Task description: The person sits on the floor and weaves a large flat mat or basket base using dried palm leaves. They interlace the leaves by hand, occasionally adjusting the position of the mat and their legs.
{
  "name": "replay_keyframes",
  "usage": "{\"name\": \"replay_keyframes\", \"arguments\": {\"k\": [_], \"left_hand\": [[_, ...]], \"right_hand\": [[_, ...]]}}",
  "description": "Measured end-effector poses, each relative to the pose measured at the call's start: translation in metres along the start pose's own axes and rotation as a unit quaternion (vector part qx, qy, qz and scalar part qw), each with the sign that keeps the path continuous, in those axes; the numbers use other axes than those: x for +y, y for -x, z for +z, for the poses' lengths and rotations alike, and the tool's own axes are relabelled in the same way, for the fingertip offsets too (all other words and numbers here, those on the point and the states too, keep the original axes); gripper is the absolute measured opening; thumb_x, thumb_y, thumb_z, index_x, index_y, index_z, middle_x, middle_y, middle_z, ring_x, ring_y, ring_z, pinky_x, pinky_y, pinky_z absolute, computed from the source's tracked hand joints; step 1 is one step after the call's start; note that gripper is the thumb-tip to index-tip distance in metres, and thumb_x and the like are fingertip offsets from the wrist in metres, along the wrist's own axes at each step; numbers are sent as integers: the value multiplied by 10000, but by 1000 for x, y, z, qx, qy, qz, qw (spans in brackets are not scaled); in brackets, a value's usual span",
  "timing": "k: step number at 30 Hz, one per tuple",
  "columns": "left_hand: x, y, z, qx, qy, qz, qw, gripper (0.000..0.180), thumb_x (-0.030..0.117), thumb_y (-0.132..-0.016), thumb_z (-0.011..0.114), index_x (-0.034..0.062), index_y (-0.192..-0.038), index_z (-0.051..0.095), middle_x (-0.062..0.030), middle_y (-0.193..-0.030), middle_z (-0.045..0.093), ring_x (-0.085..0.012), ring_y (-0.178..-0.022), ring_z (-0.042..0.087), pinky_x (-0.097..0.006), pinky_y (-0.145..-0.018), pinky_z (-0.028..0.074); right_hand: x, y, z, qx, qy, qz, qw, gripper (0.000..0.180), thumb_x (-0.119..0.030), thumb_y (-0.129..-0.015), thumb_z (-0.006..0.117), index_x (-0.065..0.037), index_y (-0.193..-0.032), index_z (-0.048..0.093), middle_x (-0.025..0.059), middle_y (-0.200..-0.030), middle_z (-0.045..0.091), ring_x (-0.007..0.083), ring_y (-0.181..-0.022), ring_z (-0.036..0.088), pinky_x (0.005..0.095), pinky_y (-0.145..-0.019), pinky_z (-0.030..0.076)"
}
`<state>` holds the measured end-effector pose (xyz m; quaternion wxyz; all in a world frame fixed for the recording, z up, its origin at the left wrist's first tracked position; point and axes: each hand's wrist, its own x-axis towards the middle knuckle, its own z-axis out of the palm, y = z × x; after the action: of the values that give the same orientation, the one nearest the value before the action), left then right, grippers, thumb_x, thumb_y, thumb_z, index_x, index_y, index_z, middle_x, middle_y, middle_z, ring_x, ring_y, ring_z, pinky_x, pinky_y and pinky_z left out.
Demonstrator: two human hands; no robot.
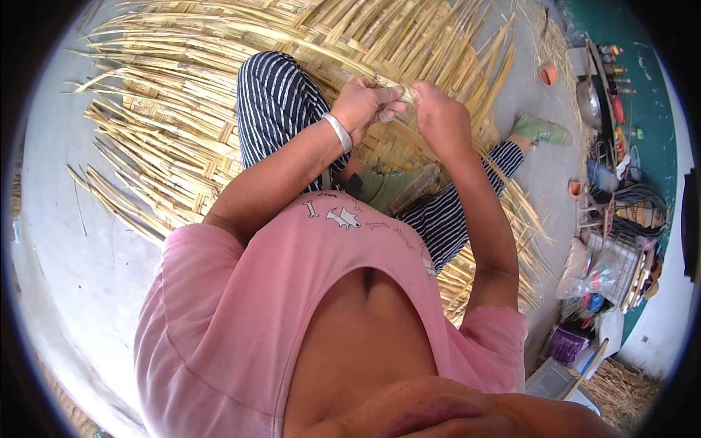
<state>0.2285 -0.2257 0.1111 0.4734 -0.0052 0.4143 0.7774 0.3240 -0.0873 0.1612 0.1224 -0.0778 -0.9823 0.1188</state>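
Note:
A large mat (pixel 186 109) woven from pale yellow split-reed strips spreads under and around my legs, with many loose strip ends fanning out at its edges. Above it, my left hand (pixel 367 104) is closed with thumb and fingertips on a narrow reed strip (pixel 394 83). Close beside it, my right hand (pixel 440 117) pinches the same strip, its fingers curled and partly hidden from view. The two hands are almost touching, and the strip's short span between them is thin and hard to make out.
My knee (pixel 274 80) in striped trousers and my green shoe (pixel 391 186) rest on the mat. Along the right wall stand a wire rack (pixel 610 266), coiled dark cable (pixel 642 201) and assorted clutter. A small orange pot (pixel 548 73) is on the grey floor (pixel 87 292).

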Motion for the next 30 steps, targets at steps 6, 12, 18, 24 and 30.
{"name": "replay_keyframes", "arguments": {"k": [6, 12, 18, 24, 30], "left_hand": [[-28, -8, 3, 23, 2, -3, 1000, 80, 136, -980, 630, 57, -985, 625, -36, -877, 683, -128, -749, 680, -237, -634, 514], [-30, -5, 9, 64, 59, -23, 996, 154, 234, -1008, 566, 94, -960, 611, -2, -850, 621, -129, -806, 582, -303, -706, 489], [-27, 4, 15, 90, 58, 4, 994, 199, 270, -1011, 526, 97, -958, 609, -13, -852, 622, -139, -785, 567, -313, -692, 479], [-32, 6, 10, 106, 16, 46, 993, 217, 295, -1002, 531, 99, -950, 610, -14, -848, 623, -141, -761, 585, -301, -637, 476], [-32, 10, -1, 113, 25, 41, 992, 263, 294, -1019, 497, 66, -1085, 608, -48, -975, 663, -160, -848, 610, -324, -723, 473]], "right_hand": [[15, 19, 22, 22, -108, 113, 987, 199, -276, -954, 593, -80, -944, 625, 188, -805, 674, 396, -726, 654, 488, -643, 507], [8, 32, 33, 23, -181, 190, 965, 247, -286, -954, 605, -63, -850, 608, 194, -713, 639, 403, -672, 631, 481, -607, 486], [-2, 37, 44, 60, -218, 173, 959, 256, -254, -942, 642, -56, -791, 580, 180, -665, 613, 383, -594, 602, 452, -540, 464], [-8, 41, 55, 110, -188, 142, 966, 272, -252, -937, 654, -63, -763, 564, 171, -637, 597, 384, -558, 590, 452, -513, 453], [-22, 44, 63, 103, -225, 144, 958, 259, -205, -949, 652, -35, -781, 552, 156, -604, 525, 271, -515, 485, 395, -504, 423]]}}
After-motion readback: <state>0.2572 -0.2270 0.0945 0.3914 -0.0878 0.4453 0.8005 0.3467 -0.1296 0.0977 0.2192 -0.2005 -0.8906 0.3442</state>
